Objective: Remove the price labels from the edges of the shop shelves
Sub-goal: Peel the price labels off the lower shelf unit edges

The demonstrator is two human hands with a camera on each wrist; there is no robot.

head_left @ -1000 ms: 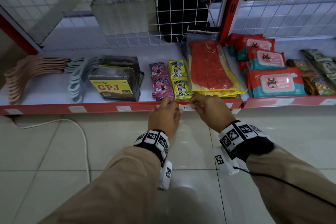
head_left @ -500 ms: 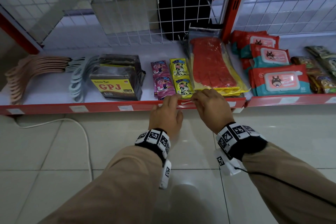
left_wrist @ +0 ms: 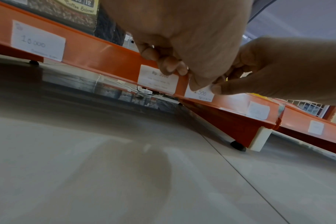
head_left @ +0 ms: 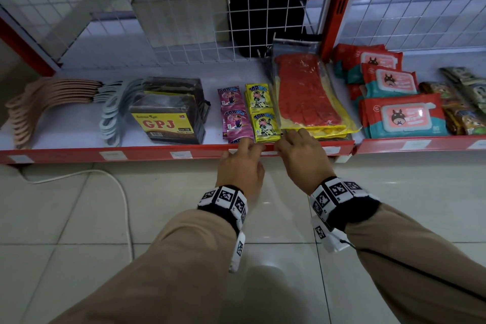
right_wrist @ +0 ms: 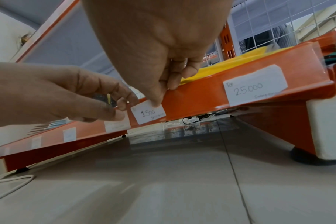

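Price label (right_wrist: 148, 112) reading 1500, top edge hidden under right hand (right_wrist: 159, 50) fingers (right_wrist: 155, 97)

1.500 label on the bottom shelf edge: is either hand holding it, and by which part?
Right hand pinches the 1.500 label at its top edge, thumb on its face. Left hand only grips the shelf edge beside it.

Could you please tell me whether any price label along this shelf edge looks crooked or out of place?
Yes: the 1500 label sits tilted against the red shelf edge, its top corner under the right hand's thumb. The 25.000 label has an unevenly torn top.
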